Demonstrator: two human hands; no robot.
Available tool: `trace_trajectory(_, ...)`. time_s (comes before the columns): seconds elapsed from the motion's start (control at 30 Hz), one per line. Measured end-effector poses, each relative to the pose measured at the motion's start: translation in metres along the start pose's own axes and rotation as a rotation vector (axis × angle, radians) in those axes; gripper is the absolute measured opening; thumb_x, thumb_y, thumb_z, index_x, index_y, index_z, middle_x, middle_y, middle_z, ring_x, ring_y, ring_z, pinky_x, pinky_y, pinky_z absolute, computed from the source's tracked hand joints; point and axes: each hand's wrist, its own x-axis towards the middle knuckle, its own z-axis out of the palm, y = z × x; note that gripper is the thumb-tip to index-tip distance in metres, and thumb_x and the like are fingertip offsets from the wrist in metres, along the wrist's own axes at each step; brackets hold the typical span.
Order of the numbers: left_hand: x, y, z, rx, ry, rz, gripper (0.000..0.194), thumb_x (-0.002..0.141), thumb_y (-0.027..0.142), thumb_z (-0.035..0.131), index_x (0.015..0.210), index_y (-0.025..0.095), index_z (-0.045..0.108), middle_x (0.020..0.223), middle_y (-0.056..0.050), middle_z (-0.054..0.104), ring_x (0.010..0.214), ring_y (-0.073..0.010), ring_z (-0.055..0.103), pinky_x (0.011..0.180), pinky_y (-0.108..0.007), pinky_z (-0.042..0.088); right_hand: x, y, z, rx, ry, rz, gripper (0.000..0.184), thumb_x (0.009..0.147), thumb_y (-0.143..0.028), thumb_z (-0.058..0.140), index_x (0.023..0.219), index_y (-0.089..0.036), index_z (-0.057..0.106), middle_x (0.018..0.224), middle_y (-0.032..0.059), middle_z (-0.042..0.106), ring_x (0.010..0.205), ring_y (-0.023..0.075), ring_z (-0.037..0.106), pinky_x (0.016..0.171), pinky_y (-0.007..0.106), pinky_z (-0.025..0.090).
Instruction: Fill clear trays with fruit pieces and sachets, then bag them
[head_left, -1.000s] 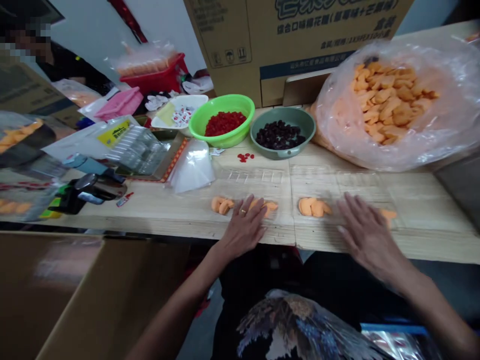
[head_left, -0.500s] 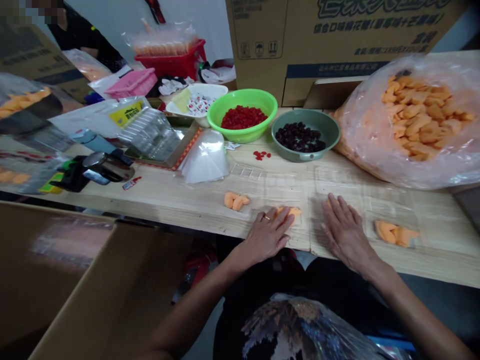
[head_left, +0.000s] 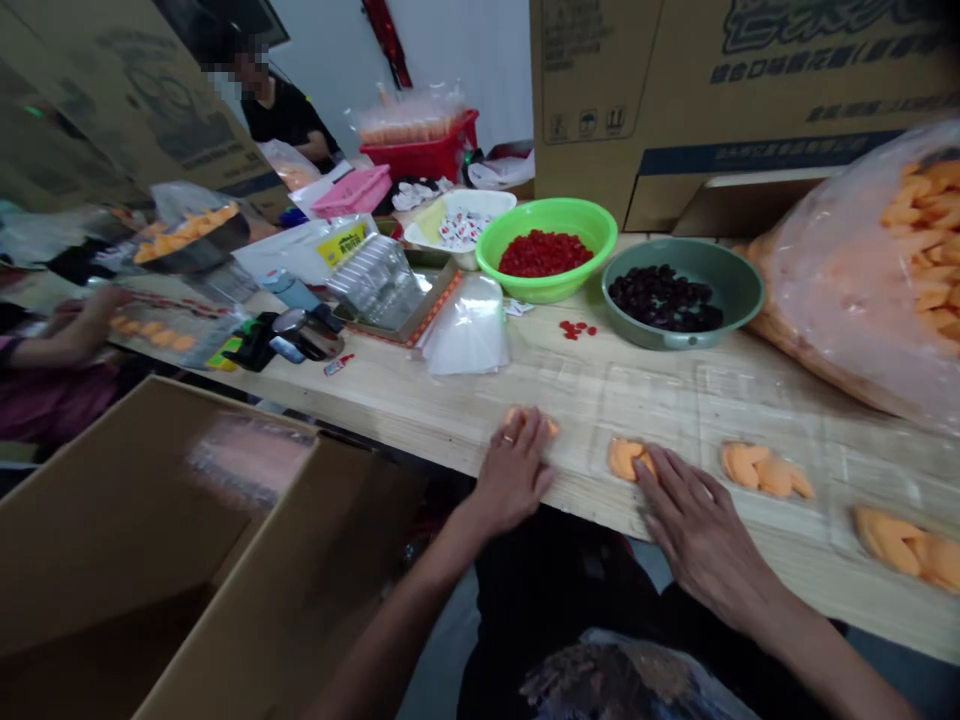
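Clear plastic trays stand in a row along the front of the wooden table, with orange candy pieces in each. My left hand (head_left: pixel 516 468) lies with fingers stretched over the pieces (head_left: pixel 553 426) in the leftmost tray, hiding part of them. My right hand (head_left: pixel 694 520) is flat and spread, its fingertips touching the orange pieces (head_left: pixel 624 458) in the second tray. Farther right sit a third group of orange pieces (head_left: pixel 766 470) and a fourth group (head_left: pixel 911 545), both untouched. Neither hand grips anything.
Behind the trays are a green bowl (head_left: pixel 546 285) of red pieces, a grey-green bowl (head_left: pixel 679 338) of dark pieces and a big bag (head_left: pixel 840 290) of orange candy. A stack of clear bags (head_left: pixel 469 335) and a tape dispenser (head_left: pixel 307 335) lie left. An open carton (head_left: pixel 247 560) stands below.
My view has turned left, bringing co-workers into sight. My left hand has moved from the second tray to the leftmost one, and my right hand from the third to the second.
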Motion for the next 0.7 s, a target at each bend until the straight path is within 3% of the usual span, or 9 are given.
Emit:
trace_trajectory(0.1,-0.007,0.030,0.006,-0.050,-0.031,-0.028,0.075,0.097,0.044,0.047,0.159,0.014,0.018,0.166,-0.012,0.010,0.154,-0.0344,0.008,0.121,-0.050,0.022,-0.002,-0.002,-0.002,-0.008,0.039,0.007,0.068,0.098,-0.023,0.040,0.162,-0.022,0.014,0.163,0.0157,0.025,0.146,0.0327,0.033,0.105,0.052,0.038)
trace_trajectory(0.23,-0.012,0.053,0.015,-0.124,0.045,-0.076,0.082,0.097,0.047,0.045,0.161,0.016,0.005,0.166,-0.013,0.005,0.154,-0.0345,0.005,0.121,-0.055,0.023,0.015,-0.009,0.007,-0.019,0.120,0.006,0.072,0.095,-0.028,0.043,0.161,-0.029,0.017,0.164,0.0136,0.025,0.145,0.0372,0.033,0.103,0.057,0.038)
trace_trajectory(0.37,-0.012,0.047,0.021,-0.166,0.104,-0.102,0.083,0.096,0.047,0.049,0.161,0.023,0.003,0.166,-0.011,0.002,0.153,-0.0395,0.005,0.118,-0.065,0.021,0.031,-0.009,0.020,-0.056,0.202,-0.052,0.074,0.092,-0.033,0.046,0.161,-0.031,0.018,0.162,0.0134,0.028,0.140,0.0403,0.041,0.100,0.060,0.041)
trace_trajectory(0.47,-0.011,0.032,0.013,-0.203,0.169,-0.069,0.082,0.096,0.048,0.049,0.161,0.027,0.003,0.166,-0.010,0.006,0.153,-0.0387,0.010,0.117,-0.064,0.024,0.039,0.005,0.013,0.000,0.195,-0.024,0.070,0.094,-0.036,0.046,0.160,-0.035,0.022,0.162,0.0115,0.029,0.139,0.0397,0.043,0.100,0.061,0.043)
trace_trajectory(0.53,-0.007,0.027,0.000,-0.243,0.299,-0.168,0.075,0.100,0.042,0.041,0.161,0.027,0.000,0.166,-0.012,0.009,0.153,-0.0356,0.012,0.117,-0.062,0.026,0.052,0.014,0.000,0.162,0.150,0.088,0.064,0.096,-0.039,0.046,0.158,-0.039,0.027,0.163,0.0069,0.027,0.143,0.0381,0.037,0.105,0.062,0.039)
trace_trajectory(0.6,0.004,0.032,-0.015,-0.312,0.457,-0.212,0.069,0.103,0.039,0.031,0.161,0.022,-0.003,0.167,-0.014,0.010,0.154,-0.0327,0.011,0.118,-0.059,0.025,0.076,0.011,-0.015,0.460,0.139,0.264,0.059,0.099,-0.044,0.041,0.157,-0.041,0.028,0.164,0.0025,0.025,0.147,0.0351,0.029,0.113,0.063,0.031)
trace_trajectory(0.63,0.012,0.037,-0.021,-0.350,0.515,-0.140,0.069,0.103,0.041,0.028,0.161,0.020,-0.004,0.167,-0.015,0.010,0.154,-0.0322,0.011,0.119,-0.057,0.025,0.092,0.004,-0.021,0.656,0.162,0.357,0.059,0.101,-0.048,0.036,0.158,-0.039,0.026,0.165,0.0016,0.024,0.149,0.0331,0.026,0.117,0.062,0.026)
trace_trajectory(0.7,0.032,0.049,-0.032,-0.423,0.616,0.138,0.075,0.101,0.051,0.026,0.161,0.017,-0.004,0.167,-0.014,0.009,0.154,-0.0323,0.010,0.122,-0.054,0.022,0.128,-0.022,-0.031,1.083,0.288,0.448,0.061,0.102,-0.055,0.022,0.160,-0.036,0.020,0.166,0.0001,0.021,0.151,0.0283,0.023,0.121,0.057,0.023)
